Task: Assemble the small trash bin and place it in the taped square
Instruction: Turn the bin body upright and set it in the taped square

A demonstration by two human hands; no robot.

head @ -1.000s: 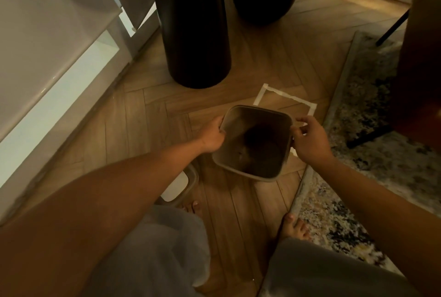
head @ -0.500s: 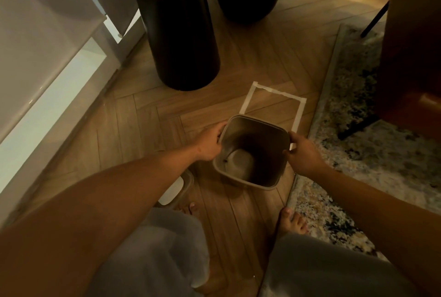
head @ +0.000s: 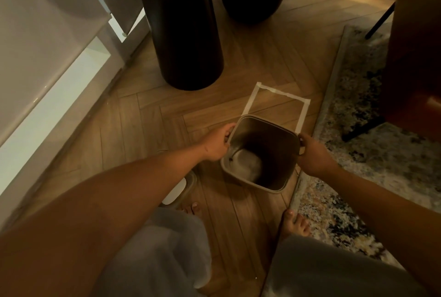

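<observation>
My left hand fingers clamp the trash bin rim; right hand fingers grip its opposite edge. The bin overlaps the taped square's near edge, with bare floor left and rug right.

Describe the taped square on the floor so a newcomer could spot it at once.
Start at the tall black vase standing on the herringbone wood floor. Just to its right, towards the patterned rug, lies the taped square. The bin held by both hands covers its near side. It is the only pale tape outline on the bare wood.
</observation>
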